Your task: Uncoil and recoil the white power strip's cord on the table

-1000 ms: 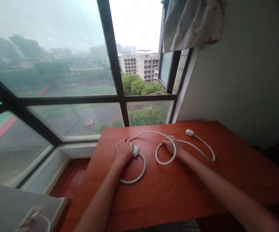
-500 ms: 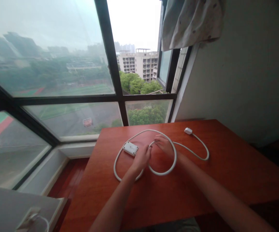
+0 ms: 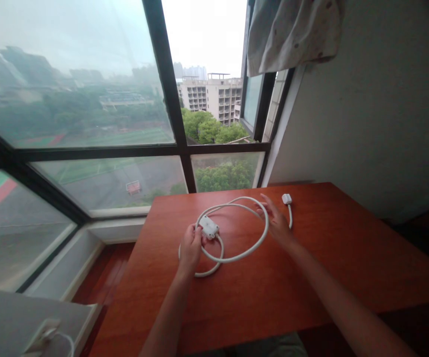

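A white extension cord (image 3: 234, 259) lies in loops over the wooden table, with a small white socket block (image 3: 209, 227) at one end and a white plug (image 3: 286, 199) at the other. My left hand (image 3: 190, 248) pinches the looped cord at its left side, right beside the block. On the loop's right side is my right hand (image 3: 278, 224), its fingers curled loosely about the cord and the index finger partly stretched out. The fingertips are partly hidden behind the cord. Under the left hand, a smaller loop of cord rests on the tabletop.
The reddish-brown table (image 3: 251, 302) stands against a dark-framed window (image 3: 183, 124) and a pale wall. A curtain (image 3: 292, 39) hangs at the upper right. Low on the left, a wall outlet (image 3: 43, 337) has a white plug and cable in it.
My hands have moved apart, the left leftward and the right rightward. The cord now forms a double loop between them. The plug end's slack has been drawn in, and the socket block has shifted slightly right.
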### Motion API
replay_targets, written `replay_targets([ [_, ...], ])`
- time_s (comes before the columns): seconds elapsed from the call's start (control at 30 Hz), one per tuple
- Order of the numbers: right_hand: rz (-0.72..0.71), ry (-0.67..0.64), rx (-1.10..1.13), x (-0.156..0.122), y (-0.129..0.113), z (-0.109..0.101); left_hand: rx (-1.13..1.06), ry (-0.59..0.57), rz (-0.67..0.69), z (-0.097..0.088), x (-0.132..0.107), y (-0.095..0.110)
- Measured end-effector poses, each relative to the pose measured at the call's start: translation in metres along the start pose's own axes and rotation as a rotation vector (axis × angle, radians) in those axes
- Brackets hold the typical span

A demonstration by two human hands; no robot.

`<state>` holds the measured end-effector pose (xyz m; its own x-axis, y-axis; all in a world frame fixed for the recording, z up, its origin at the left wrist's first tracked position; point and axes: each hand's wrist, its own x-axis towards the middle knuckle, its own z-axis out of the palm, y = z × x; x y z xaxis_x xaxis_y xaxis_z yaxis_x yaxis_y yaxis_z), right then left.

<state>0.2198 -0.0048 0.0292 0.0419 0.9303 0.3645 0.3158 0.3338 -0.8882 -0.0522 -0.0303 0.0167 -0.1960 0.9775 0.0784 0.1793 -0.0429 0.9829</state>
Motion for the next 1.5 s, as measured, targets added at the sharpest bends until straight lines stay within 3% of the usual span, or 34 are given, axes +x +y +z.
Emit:
replay_targets([
  [0.2, -0.212, -0.003, -0.307, -0.013, 0.016, -0.008, -0.200, 0.124, -0.013, -0.014, -0.017, 0.010],
  [0.3, -0.183, -0.046, -0.405, -0.018, 0.030, -0.011, -0.205, 0.209, 0.096, -0.016, -0.027, 0.022],
  [0.4, -0.141, -0.086, -0.501, -0.022, 0.036, -0.011, -0.139, 0.210, 0.175, -0.014, -0.036, 0.032],
  [0.7, -0.275, -0.240, -0.836, -0.034, -0.007, -0.004, -0.062, 0.220, 0.164, 0.007, -0.040, 0.041],
  [0.8, -0.173, -0.239, -0.860, -0.037, -0.020, -0.001, -0.047, 0.235, 0.157, 0.015, -0.039, 0.043],
  [0.9, 0.007, -0.111, -0.690, -0.036, -0.033, 0.002, 0.034, 0.142, 0.169, 0.024, -0.041, 0.044],
  [1.07, 0.250, 0.017, 0.174, -0.026, -0.052, 0.001, 0.224, -0.179, 0.191, 0.038, -0.045, 0.036],
  [1.17, 0.405, 0.102, 0.441, -0.021, -0.048, -0.007, 0.363, -0.286, 0.168, 0.042, -0.041, 0.024],
  [1.33, 0.573, 0.134, 0.500, -0.023, -0.010, -0.030, 0.595, -0.310, 0.134, 0.045, -0.029, 0.007],
  [1.5, 0.608, 0.214, 0.231, -0.029, 0.040, -0.055, 0.739, -0.348, 0.149, 0.053, -0.029, 0.005],
])
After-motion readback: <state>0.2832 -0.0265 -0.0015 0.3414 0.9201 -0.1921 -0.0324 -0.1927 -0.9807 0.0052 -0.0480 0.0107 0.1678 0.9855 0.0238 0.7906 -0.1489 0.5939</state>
